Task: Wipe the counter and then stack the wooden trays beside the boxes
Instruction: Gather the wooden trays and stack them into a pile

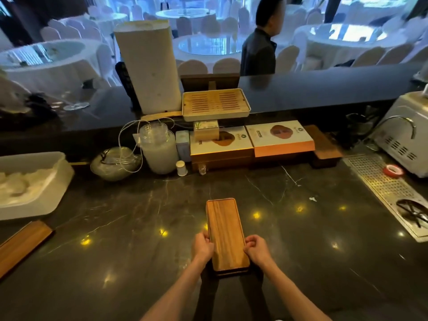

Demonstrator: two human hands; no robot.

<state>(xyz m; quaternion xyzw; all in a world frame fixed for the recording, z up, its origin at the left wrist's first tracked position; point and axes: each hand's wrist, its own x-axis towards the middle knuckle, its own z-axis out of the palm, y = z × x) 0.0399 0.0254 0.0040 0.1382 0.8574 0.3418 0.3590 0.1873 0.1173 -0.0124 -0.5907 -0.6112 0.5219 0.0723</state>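
A long wooden tray [225, 232] lies lengthwise on the dark marble counter [129, 251], near its front edge. My left hand [203, 246] grips the tray's left side and my right hand [256, 247] grips its right side, both at the near end. Two flat boxes [252, 141] lie against the back ledge, one with a brown side and one with an orange side. Just right of them rests another wooden tray [324, 144] on a dark block. A third wooden tray [22, 245] lies at the left edge.
A slatted bamboo tray [215, 104] and a tall white appliance [148, 66] stand on the raised ledge. A white tub [30, 181], a glass bowl [114, 163], a jar [159, 149], a small glass [202, 169], a metal drain grille [384, 184] and a machine [403, 133] ring the counter. A person [261, 42] stands beyond.
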